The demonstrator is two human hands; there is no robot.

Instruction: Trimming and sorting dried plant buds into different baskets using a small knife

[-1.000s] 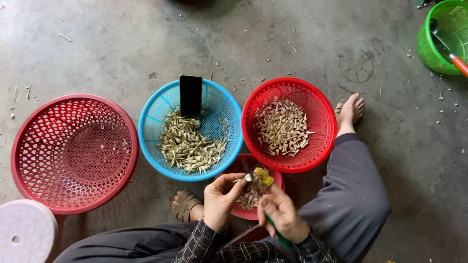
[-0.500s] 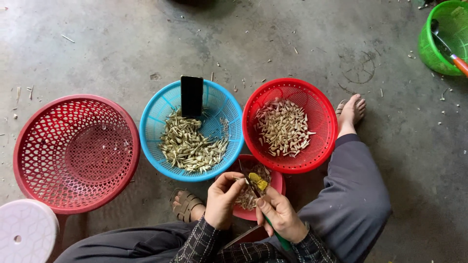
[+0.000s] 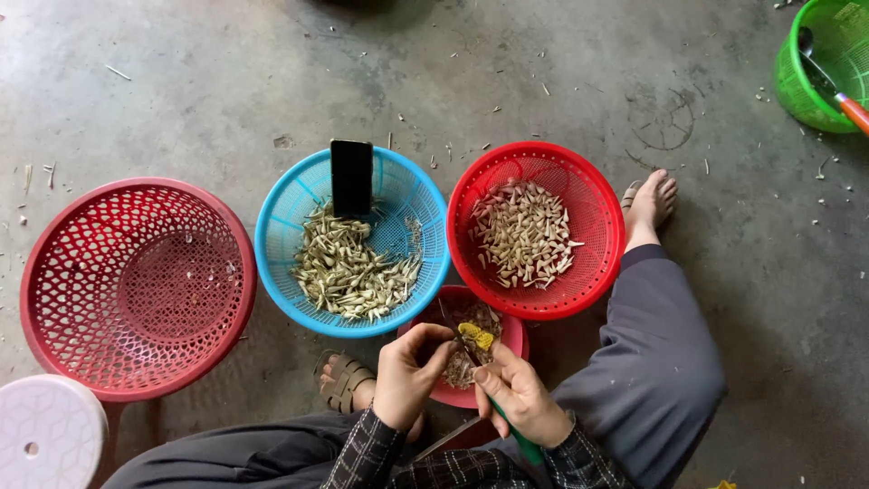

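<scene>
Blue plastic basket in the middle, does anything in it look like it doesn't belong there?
Yes. A flat black rectangular slab stands propped against the far rim of the blue plastic basket, above the pale green stem pieces. It is the only non-plant thing inside.

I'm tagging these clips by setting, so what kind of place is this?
Probably a home yard or small workshop floor for hand-sorting plant buds: bare concrete floor strewn with trimmings, a blue basket and red basket of buds set on the ground.
</scene>
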